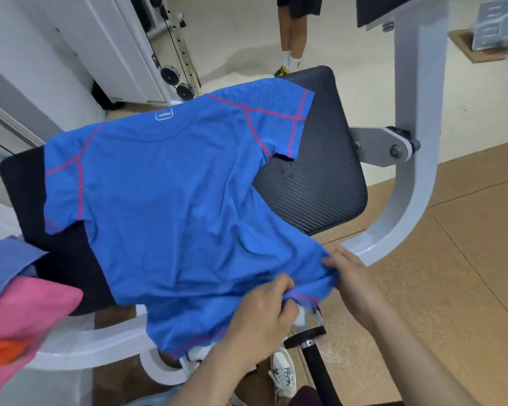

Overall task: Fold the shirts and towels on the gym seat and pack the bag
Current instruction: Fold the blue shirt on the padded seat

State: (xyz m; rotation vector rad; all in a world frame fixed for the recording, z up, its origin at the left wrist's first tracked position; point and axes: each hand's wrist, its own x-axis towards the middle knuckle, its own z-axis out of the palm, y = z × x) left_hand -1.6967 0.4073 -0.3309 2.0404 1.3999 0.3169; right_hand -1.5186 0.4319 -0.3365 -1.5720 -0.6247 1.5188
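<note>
Left hand [264, 315]: bare, forearm uncovered.
Right hand [349, 273]: bare, forearm uncovered too.
Shoe [282, 373]: white sneaker, grey panels, white laces.
Clothing [305, 397]: dark maroon fabric at the bottom edge, garment unclear.

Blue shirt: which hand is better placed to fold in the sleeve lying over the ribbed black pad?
Probably the right hand: it pinches the hem of the blue shirt on the ribbed pad side. The left hand grips the hem beside it and would have to cross.

head view, steeply down, close over seat [320, 171]
</note>
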